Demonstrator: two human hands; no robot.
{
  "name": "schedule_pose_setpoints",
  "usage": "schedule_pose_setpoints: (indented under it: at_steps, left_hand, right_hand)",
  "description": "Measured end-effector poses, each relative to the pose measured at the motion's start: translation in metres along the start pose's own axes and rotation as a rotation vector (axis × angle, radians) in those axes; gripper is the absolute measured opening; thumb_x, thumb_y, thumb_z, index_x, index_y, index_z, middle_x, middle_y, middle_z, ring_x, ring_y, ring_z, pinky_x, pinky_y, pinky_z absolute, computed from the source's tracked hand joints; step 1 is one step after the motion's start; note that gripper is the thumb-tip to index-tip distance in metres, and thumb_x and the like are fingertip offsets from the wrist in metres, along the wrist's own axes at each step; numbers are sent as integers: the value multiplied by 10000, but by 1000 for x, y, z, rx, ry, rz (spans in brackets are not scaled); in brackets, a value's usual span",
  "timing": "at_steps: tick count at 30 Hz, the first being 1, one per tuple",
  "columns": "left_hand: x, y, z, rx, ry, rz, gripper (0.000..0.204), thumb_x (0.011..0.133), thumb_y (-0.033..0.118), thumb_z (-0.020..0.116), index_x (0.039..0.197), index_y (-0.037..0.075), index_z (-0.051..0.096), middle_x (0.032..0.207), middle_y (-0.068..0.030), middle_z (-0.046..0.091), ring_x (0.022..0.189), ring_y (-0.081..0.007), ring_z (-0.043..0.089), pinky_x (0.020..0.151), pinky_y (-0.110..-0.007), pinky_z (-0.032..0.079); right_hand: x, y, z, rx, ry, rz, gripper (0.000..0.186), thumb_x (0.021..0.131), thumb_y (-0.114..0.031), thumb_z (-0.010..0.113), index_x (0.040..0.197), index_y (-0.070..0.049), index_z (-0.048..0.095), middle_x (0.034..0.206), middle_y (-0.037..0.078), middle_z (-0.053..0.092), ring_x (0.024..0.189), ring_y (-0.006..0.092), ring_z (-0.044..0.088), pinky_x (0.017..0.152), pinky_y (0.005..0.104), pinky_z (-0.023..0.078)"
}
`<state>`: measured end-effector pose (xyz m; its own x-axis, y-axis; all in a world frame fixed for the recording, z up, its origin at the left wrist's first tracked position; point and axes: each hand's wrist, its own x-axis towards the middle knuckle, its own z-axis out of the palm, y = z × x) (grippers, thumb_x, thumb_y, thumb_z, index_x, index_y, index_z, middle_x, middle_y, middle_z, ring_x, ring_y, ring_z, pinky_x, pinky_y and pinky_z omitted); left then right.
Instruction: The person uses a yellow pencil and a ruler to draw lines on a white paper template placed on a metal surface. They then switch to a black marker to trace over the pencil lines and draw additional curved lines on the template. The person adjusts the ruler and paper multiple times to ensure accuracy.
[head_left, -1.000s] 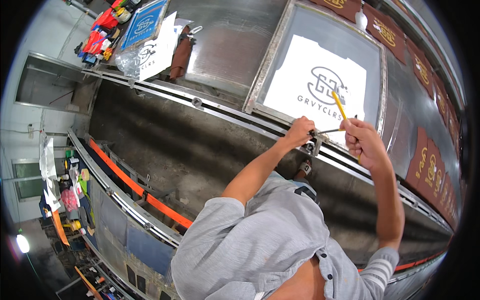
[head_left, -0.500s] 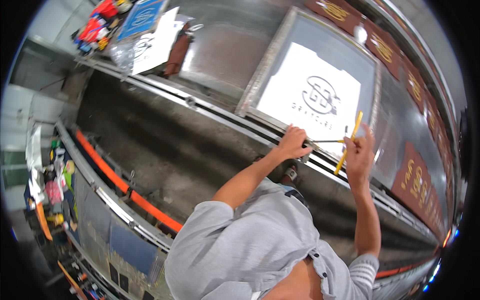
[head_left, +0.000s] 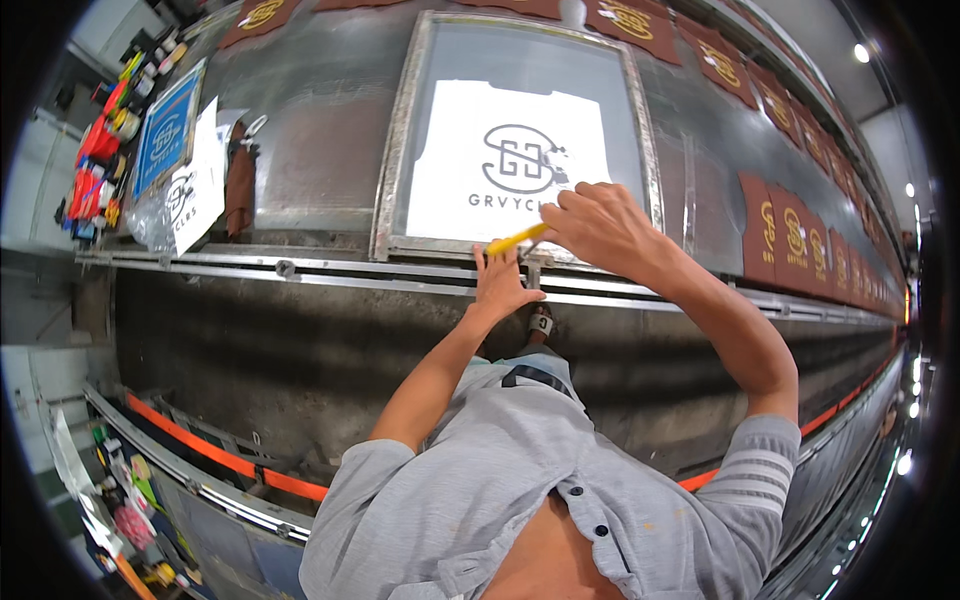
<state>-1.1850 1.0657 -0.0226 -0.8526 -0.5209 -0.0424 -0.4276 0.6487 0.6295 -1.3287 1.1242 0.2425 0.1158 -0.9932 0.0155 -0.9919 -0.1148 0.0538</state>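
My left hand (head_left: pixel 502 288), just off the near edge of the screen frame (head_left: pixel 400 150), has its fingers and thumb spread beside a metal fitting (head_left: pixel 533 275) on the front rail (head_left: pixel 350 283); whether it presses on the fitting I can't tell. Half a second ago the yellow-handled tool (head_left: pixel 518 239) had its handle well to the right of that hand, at the frame's near edge. Now my right hand (head_left: pixel 605 232), closed round it over the frame's near right part, has swung the handle leftward, its free end lying across my left fingertips; I can't tell if they touch. I judge that as a turn of the tool, with my hands close but apart, both at one spot by the frame.

As for writing, well left of the frame a blue panel (head_left: pixel 168 132) carries a pale looped emblem with lettering under it. A white sheet (head_left: pixel 202 185), nearer the frame, shows much the same in black. Inside the frame, a dark emblem (head_left: pixel 518 158) of linked letter shapes in a broken ring sits above a row of capitals, its right end hidden by my hand. Right of the frame, brown cut pieces (head_left: pixel 795 228) bear yellow emblems, too small to read surely.
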Motion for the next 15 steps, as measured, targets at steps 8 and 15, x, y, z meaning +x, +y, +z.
schedule_pose_setpoints:
  at_steps: [8, 15]
  left_hand:
    - [2, 1, -1, 12, -64, 35, 1135, 641, 499, 905, 1450, -6, 290, 1478, -178, 359, 1463, -378, 251, 1199, -697, 86]
    - [6, -10, 5, -3, -56, 106, 1013, 640, 480, 889, 1377, 9, 377, 1410, -144, 435, 1412, -338, 340, 1181, -703, 122]
  right_hand:
    - [-8, -2, 4, 1482, -149, 877, 338, 1020, -326, 609, 1093, -6, 689, 674, 65, 549, 559, 128, 462, 467, 305, 359]
    - [-9, -48, 22, 2889, 613, 1161, 388, 1030, -437, 563, 937, -60, 576, 670, -32, 403, 508, 64, 309, 416, 227, 236]
